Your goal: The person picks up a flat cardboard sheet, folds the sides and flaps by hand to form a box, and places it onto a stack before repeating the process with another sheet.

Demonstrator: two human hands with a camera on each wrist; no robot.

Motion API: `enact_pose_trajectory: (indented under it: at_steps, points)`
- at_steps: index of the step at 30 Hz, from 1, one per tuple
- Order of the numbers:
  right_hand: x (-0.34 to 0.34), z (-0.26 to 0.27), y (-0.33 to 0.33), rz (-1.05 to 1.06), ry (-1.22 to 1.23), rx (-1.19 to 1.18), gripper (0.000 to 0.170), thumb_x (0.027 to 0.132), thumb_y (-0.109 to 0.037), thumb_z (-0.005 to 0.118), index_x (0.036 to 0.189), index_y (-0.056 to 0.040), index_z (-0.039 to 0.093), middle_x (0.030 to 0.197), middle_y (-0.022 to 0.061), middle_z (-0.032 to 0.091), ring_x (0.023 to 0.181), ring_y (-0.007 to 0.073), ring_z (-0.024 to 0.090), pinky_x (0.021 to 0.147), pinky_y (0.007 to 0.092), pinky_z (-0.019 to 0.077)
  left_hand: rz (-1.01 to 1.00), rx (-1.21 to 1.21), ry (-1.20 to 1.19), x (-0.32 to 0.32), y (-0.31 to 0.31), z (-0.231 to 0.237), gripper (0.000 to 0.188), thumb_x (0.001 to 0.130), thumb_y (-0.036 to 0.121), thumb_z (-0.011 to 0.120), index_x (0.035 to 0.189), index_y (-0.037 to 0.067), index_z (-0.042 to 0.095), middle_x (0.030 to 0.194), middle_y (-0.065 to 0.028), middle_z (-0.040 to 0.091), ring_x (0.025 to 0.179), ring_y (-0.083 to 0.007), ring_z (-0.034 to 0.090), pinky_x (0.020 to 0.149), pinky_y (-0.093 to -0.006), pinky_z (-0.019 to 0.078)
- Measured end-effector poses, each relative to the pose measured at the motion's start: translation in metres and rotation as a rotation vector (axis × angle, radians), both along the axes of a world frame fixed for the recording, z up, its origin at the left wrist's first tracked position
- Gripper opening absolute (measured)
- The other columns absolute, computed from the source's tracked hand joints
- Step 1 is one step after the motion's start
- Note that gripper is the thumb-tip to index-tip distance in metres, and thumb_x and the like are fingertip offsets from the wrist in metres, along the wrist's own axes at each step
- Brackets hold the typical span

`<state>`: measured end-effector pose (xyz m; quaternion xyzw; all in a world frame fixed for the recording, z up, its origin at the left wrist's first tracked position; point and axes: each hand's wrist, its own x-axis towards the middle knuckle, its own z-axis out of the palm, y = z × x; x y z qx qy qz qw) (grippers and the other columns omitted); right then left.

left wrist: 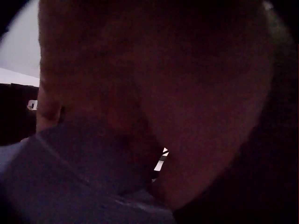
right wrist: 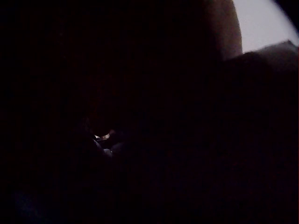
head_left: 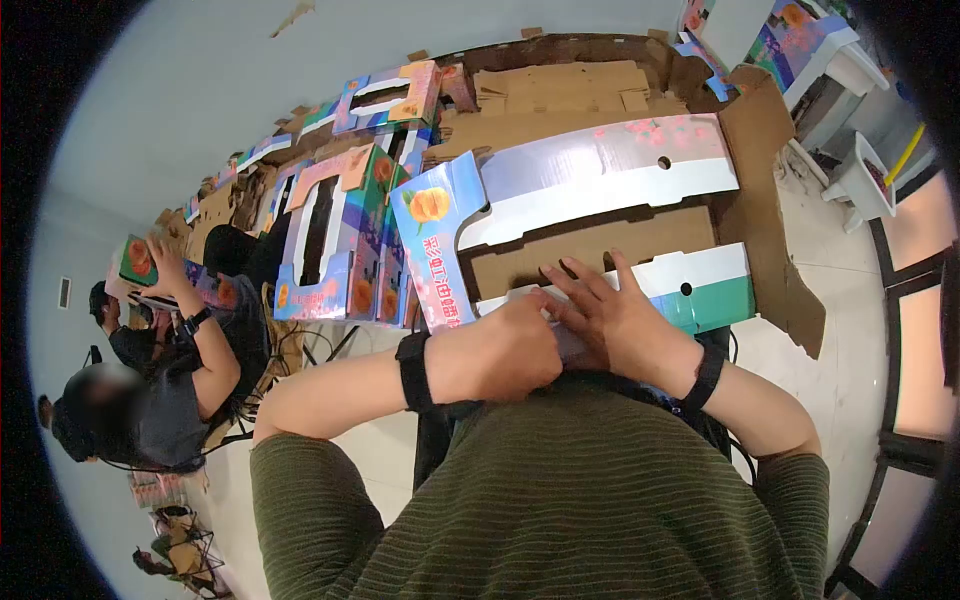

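Observation:
A partly folded fruit carton [head_left: 600, 175] lies in front of me, printed with flowers and a yellow fruit, its brown inside showing through a long opening. My left hand [head_left: 500, 345] grips the carton's near side wall, fingers curled. In the dark left wrist view, the left hand [left wrist: 140, 93] lies against a bluish panel [left wrist: 70, 163] of the carton. Right beside it, my right hand [head_left: 630, 330] presses on the same near wall with its fingers spread and mostly straight over the white edge. The right wrist view is almost black.
Folded cartons [head_left: 335, 235] stand to the left, with more behind them. A large brown cardboard flap [head_left: 765, 190] sticks out on the right. Flat brown cardboard [head_left: 560, 90] lies at the back. Another person [head_left: 180, 400] at far left holds a carton. A white plastic stool [head_left: 860, 180] stands at right.

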<state>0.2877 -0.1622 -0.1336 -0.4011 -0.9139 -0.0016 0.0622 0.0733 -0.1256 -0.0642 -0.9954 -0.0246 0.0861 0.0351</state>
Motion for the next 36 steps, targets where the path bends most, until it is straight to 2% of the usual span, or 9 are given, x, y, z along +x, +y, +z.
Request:
enact_pose_trajectory:
  at_steps: [5,10,16,19,23,24,28,34,36]
  points:
    - [0.002,-0.005,0.002,0.023,-0.007,0.135,0.087,0.086,-0.052,0.072,0.160,-0.0175,0.040,0.161,0.0092,0.042,0.145,0.0291,0.041,0.114,0.0658,0.0316,0.016,-0.402,-0.173,-0.026,-0.006,0.015,0.017,0.084,0.018,0.065,0.070,0.010,0.067,0.073,-0.0081,0.065,0.077,-0.0255,0.066,0.084,-0.0446,0.0508]
    - [0.003,0.018,0.003,0.007,0.084,0.121,0.105,0.072,-0.046,0.085,0.159,-0.0104,0.038,0.149,0.0120,0.048,0.138,0.0283,0.047,0.110,0.0564,0.0358,0.229,-0.247,-0.136,-0.066,-0.017,0.065,0.012,0.083,0.022,0.075,0.092,0.013,0.077,0.082,-0.0015,0.067,0.089,-0.0207,0.064,0.116,-0.0537,0.0371]
    - [0.020,0.081,0.025,-0.064,0.050,0.175,0.118,0.065,-0.040,0.090,0.158,0.0011,0.032,0.132,0.0150,0.056,0.124,0.0303,0.054,0.104,0.0422,0.0408,0.603,0.051,-0.402,-0.123,-0.008,0.100,0.012,0.082,0.016,0.078,0.092,0.009,0.077,0.102,-0.0033,0.075,0.113,-0.0213,0.067,0.115,-0.0565,0.0374]
    - [0.044,0.104,0.016,-0.153,-0.012,0.134,0.117,0.065,-0.041,0.090,0.159,-0.0015,0.033,0.121,0.0117,0.061,0.113,0.0272,0.058,0.097,0.0384,0.0442,0.773,-0.103,-0.447,-0.159,-0.004,0.085,0.014,0.083,0.015,0.079,0.095,0.007,0.077,0.114,-0.0025,0.076,0.126,-0.0223,0.064,0.117,-0.0560,0.0341]
    - [0.088,0.119,0.000,-0.273,-0.037,-0.006,0.102,0.070,-0.037,0.088,0.154,-0.0039,0.041,0.109,0.0130,0.067,0.106,0.0294,0.065,0.093,0.0411,0.0463,0.931,-0.155,-0.475,-0.192,-0.004,0.066,0.017,0.084,0.013,0.078,0.100,0.009,0.080,0.120,-0.0035,0.076,0.133,-0.0283,0.060,0.118,-0.0547,0.0326]
    - [0.096,0.115,-0.002,-0.240,0.060,0.116,0.071,0.074,-0.037,0.086,0.131,-0.0054,0.059,0.095,0.0143,0.070,0.094,0.0315,0.069,0.084,0.0423,0.0500,0.956,-0.224,-0.501,-0.201,-0.002,0.061,0.017,0.085,0.014,0.077,0.101,0.010,0.081,0.122,-0.0038,0.076,0.136,-0.0314,0.058,0.118,-0.0541,0.0318]
    - [0.122,0.116,-0.007,-0.240,0.051,-0.056,0.037,0.084,-0.038,0.078,0.086,-0.0081,0.058,0.071,0.0110,0.065,0.068,0.0343,0.066,0.060,0.0434,0.0502,1.070,-0.485,-0.689,-0.224,0.013,0.044,0.015,0.086,0.008,0.075,0.100,0.006,0.081,0.121,-0.0057,0.077,0.137,-0.0305,0.058,0.121,-0.0526,0.0291]
    - [0.111,0.136,-0.021,-0.153,0.076,0.268,0.017,0.080,-0.021,0.076,0.089,-0.0124,0.064,0.088,0.0040,0.074,0.075,0.0261,0.071,0.058,0.0383,0.0517,1.265,-0.708,-0.919,-0.264,0.016,0.013,0.023,0.094,0.010,0.069,0.113,-0.001,0.077,0.125,-0.0124,0.075,0.131,-0.0247,0.061,0.115,-0.0416,0.0372]
    - [0.107,0.131,-0.028,-0.092,0.115,0.292,0.027,0.077,-0.012,0.074,0.104,-0.0145,0.072,0.101,0.0016,0.078,0.086,0.0244,0.074,0.067,0.0361,0.0577,1.360,-0.788,-1.018,-0.272,0.014,0.005,0.025,0.097,0.011,0.068,0.115,-0.004,0.076,0.124,-0.0122,0.075,0.129,-0.0220,0.062,0.111,-0.0374,0.0417]
